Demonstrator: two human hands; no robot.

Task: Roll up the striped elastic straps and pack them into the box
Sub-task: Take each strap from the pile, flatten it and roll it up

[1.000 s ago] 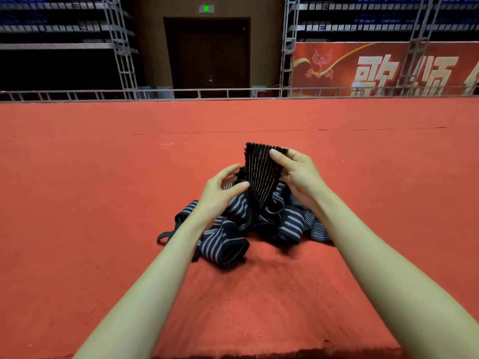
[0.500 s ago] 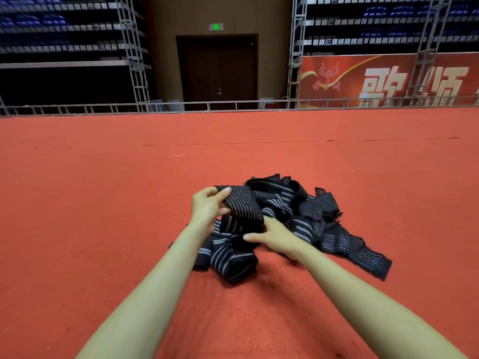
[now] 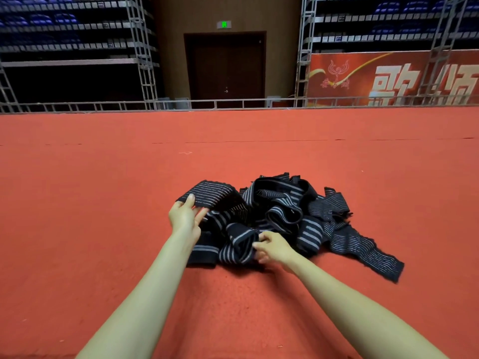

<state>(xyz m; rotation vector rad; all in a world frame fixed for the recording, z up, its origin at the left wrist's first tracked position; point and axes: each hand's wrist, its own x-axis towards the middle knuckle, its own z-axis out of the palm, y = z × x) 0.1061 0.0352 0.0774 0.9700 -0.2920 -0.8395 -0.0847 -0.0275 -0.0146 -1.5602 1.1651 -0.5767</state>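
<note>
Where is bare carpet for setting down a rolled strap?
Bare red carpet lies left of the left hand, beyond the strap pile toward the railing, and right of the trailing strap end. Crowded between the hands; right hand grips the pile.

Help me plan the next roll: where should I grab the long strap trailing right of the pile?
Pinch the trailing strap at its free end, the short edge lying flat on the carpet clear of the pile. Come from the right and above; its other end is buried in the tangle.

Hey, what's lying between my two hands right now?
In the head view, a folded loop of the striped straps fills the gap between the left hand and the right hand; both hands grip straps.
</note>
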